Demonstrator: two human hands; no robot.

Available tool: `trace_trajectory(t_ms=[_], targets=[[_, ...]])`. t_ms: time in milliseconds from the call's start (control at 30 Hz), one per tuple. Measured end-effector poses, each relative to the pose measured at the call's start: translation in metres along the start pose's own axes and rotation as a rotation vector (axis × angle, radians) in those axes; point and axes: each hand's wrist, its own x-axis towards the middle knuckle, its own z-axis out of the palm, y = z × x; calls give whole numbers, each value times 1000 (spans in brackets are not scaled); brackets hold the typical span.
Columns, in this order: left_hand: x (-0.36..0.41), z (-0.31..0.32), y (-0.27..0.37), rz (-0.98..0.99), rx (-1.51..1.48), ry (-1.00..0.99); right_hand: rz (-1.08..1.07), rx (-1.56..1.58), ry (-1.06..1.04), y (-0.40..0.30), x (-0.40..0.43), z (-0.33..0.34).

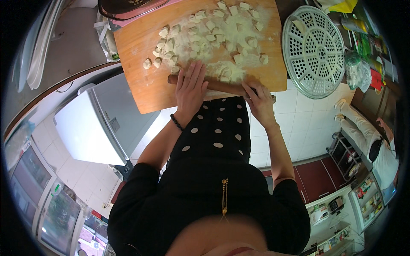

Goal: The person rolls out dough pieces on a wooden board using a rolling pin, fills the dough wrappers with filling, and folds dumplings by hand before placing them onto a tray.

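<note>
A wooden rolling pin (pixel 224 86) lies slantwise near the front edge of a floured wooden board (pixel 137 80). My left hand (pixel 191 86) rests over its left part, fingers stretched forward across the wood and a dark beaded bracelet at the wrist. Around the pin's right end, my right hand (pixel 261 100) has its fingers bent. A dough piece (pixel 225 78) sits in loose flour just beyond the pin. Farther back, several small cut dough pieces (pixel 169 45) are scattered over the board. Whether dough lies beneath the pin is hidden.
Right of the board is a round perforated metal steamer tray (pixel 322 54), with plastic bags (pixel 354 70) beyond it. A dark pan-like vessel (pixel 128 6) stands at the back left. A white refrigerator (pixel 93 128) is on the left. A person (pixel 368 137) stands at the far right.
</note>
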Motion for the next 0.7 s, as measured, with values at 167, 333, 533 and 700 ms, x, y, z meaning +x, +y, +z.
trace_trajectory(t_ms=[167, 333, 533, 700], targets=[[30, 1, 9, -54, 42, 19, 40, -378, 261, 5, 37, 4], [52, 0, 18, -72, 192, 94, 117, -507, 322, 11, 57, 1], [46, 14, 15, 29, -434, -40, 162, -434, 300, -3, 35, 13], [81, 7, 7, 188, -661, -445, 176, -460, 316, 1, 36, 17]])
